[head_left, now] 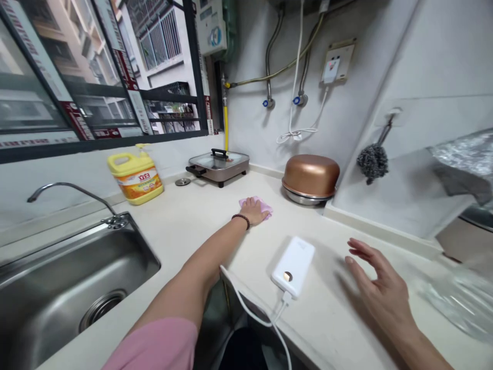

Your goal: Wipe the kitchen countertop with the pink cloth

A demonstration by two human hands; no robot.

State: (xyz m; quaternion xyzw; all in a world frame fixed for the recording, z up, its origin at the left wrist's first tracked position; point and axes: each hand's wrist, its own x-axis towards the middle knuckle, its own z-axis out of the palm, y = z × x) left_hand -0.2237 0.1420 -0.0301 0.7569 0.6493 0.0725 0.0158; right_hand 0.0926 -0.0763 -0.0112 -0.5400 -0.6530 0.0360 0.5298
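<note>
My left hand (252, 210) reaches far forward and presses a pink cloth (265, 207) against the white countertop (192, 226). Its fingers lie over the cloth, which shows around them. A dark beaded bracelet (242, 220) circles that wrist. Above the counter on the right, my right hand (379, 285) hovers with thumb and fingers apart, holding nothing. Between the two arms lies a white power bank (295, 266) with a white cable (285, 303) plugged into its near end.
A steel sink (69, 277) with a tap (73, 190) is at left. Behind stand a yellow detergent jug (136, 177), an electric pan (219, 167) and a copper-coloured bowl (311, 174). A clear plastic container (462, 300) sits right. A scrubber (373, 162) hangs on the wall.
</note>
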